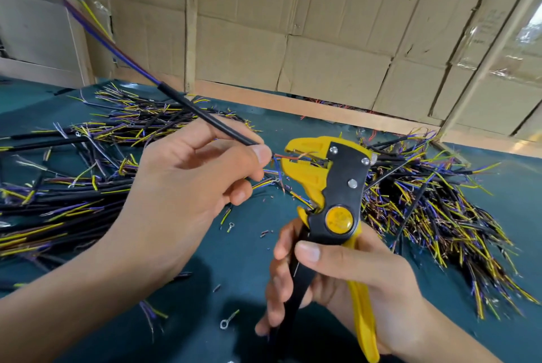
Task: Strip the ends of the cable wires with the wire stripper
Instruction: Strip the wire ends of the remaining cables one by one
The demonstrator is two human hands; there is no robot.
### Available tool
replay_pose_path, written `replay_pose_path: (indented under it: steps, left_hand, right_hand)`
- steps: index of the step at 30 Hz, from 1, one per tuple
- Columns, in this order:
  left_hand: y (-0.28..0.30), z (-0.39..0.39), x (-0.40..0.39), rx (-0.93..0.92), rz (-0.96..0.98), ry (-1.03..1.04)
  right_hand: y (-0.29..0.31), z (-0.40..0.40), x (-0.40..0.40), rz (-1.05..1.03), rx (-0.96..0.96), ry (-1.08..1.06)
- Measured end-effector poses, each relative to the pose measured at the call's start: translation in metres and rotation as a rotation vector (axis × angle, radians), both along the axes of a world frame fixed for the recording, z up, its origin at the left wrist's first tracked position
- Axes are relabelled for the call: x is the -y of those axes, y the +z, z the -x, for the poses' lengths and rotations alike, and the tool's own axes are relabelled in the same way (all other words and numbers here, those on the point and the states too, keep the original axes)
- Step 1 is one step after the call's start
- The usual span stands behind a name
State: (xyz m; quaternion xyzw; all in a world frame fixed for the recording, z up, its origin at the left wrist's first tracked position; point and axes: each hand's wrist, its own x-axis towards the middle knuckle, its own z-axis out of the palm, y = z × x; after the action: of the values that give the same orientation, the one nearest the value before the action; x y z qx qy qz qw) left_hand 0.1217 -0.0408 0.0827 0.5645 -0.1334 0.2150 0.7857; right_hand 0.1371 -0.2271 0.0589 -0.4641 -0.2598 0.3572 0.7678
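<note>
Right hand (346, 280) gripped wire stripper (331, 186) handles, fingers curled round them. Left hand (187, 183) pinched black cable (205, 116) between thumb and fingers; thin wires reached the yellow jaws. No legible writing. Cable piles (425, 201) lay on the worktop (240, 260) behind.

Cable pile (73, 175) left on table (240, 260), second pile (434, 204) right, wire stripper (331, 186) between; cardboard wall (322, 25) behind.
</note>
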Motion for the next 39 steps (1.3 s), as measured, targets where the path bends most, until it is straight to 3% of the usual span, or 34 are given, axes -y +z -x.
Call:
replay_pose_path:
  steps: [4,9,14,16,24,36,39]
  left_hand:
    - [-0.001,0.000,-0.001,-0.005,-0.016,-0.017]
    - [-0.003,0.000,0.002,-0.029,-0.012,-0.016]
    - [0.001,-0.001,0.000,-0.046,0.070,0.031]
    - [0.003,-0.001,-0.003,-0.048,0.092,0.052]
    - [0.004,0.002,0.001,-0.015,0.070,0.051]
    - [-0.001,0.005,0.004,0.130,-0.095,0.101]
    - [-0.002,0.006,0.005,0.136,-0.140,0.112]
  right_hand:
    - [-0.001,0.002,0.002,0.038,0.161,-0.033]
    - [0.000,0.004,0.003,0.083,0.135,-0.282]
    - [-0.004,-0.003,0.004,-0.051,0.082,-0.116]
    - [-0.009,-0.005,0.003,-0.043,0.112,-0.145]
    - [-0.020,-0.006,0.005,0.096,0.422,-0.252]
    - [-0.011,-0.002,0.004,0.161,0.397,-0.268]
    - [-0.010,0.003,0.001,0.177,0.390,-0.407]
